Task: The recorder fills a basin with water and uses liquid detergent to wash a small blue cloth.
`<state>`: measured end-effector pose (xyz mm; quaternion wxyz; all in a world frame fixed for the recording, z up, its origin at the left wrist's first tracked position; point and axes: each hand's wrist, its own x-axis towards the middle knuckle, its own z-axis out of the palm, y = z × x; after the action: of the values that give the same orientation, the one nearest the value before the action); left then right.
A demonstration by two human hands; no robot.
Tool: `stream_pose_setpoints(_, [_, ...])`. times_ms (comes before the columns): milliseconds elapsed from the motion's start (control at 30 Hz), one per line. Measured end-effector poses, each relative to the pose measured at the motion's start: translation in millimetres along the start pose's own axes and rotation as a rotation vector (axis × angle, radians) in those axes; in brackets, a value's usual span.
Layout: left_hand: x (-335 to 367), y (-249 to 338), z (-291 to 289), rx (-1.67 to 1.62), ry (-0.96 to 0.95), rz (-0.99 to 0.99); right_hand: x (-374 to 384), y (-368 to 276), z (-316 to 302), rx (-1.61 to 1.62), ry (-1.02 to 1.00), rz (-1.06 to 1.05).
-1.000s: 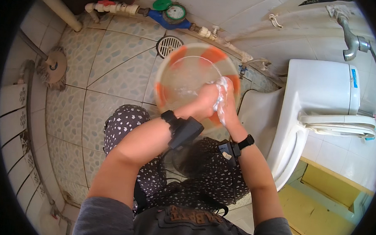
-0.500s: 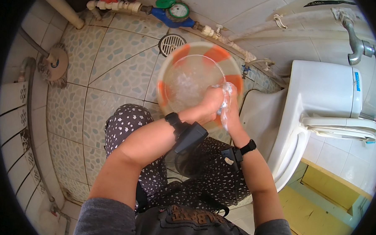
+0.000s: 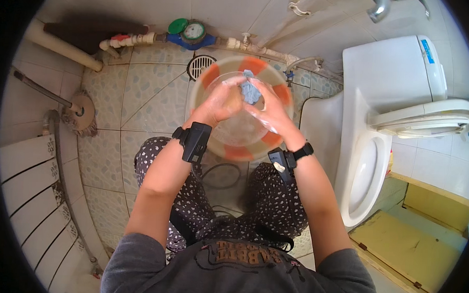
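Observation:
A small crumpled light-blue cloth (image 3: 251,93) is bunched between my hands, above a round basin (image 3: 238,152) with orange and cream patches. My left hand (image 3: 222,101) curls against the cloth's left side, with foam on its fingers. From the other side my right hand (image 3: 271,107) grips it between fingers and thumb, with white suds along the thumb and wrist. Part of the cloth sticks up past the fingertips. The hands hide much of the basin's inside.
A toilet (image 3: 367,168) stands close on the right, with a wall tap (image 3: 379,9) beyond it. A water meter (image 3: 192,32) sits in the pipework at the back, near a round floor drain (image 3: 201,67). At the left a mop (image 3: 80,113) leans, and a yellow cabinet (image 3: 408,253) is lower right.
My hands have shifted left and come apart from their tight clasp, so the blue cloth now shows between them. The view has shifted too.

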<state>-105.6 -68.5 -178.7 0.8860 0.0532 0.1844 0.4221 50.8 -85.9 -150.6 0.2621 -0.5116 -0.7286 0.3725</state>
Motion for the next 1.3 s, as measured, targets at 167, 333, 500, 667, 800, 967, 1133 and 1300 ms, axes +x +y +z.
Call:
stream_pose_setpoints(167, [-8,6,31,0.608,0.233,0.104,6,-1,-15,0.097,0.06,0.16])
stream_pose_setpoints(333, [-14,10,36,0.804,0.184,0.194,5,-27,-36,0.404,-0.086,0.327])
stream_pose_setpoints(500, [0,13,32,0.89,0.272,0.179,-1,-28,-56,0.764,0.104,0.238])
stream_pose_setpoints(667, [4,21,21,0.523,0.146,0.219,-1,-21,-76,0.659,0.132,0.262])
stream_pose_setpoints(800, [3,17,43,0.365,0.079,0.274,-6,-23,-78,0.583,0.202,0.355])
stream_pose_setpoints(967, [0,12,61,0.268,0.001,0.17,-17,3,-64,1.044,0.222,0.276])
stream_pose_setpoints(1133, [-7,9,60,0.377,-0.196,0.103,-14,-60,-68,1.04,0.066,0.304])
stream_pose_setpoints(1300, [-13,3,71,0.474,0.157,0.238,-1,-36,-54,0.788,0.232,0.168])
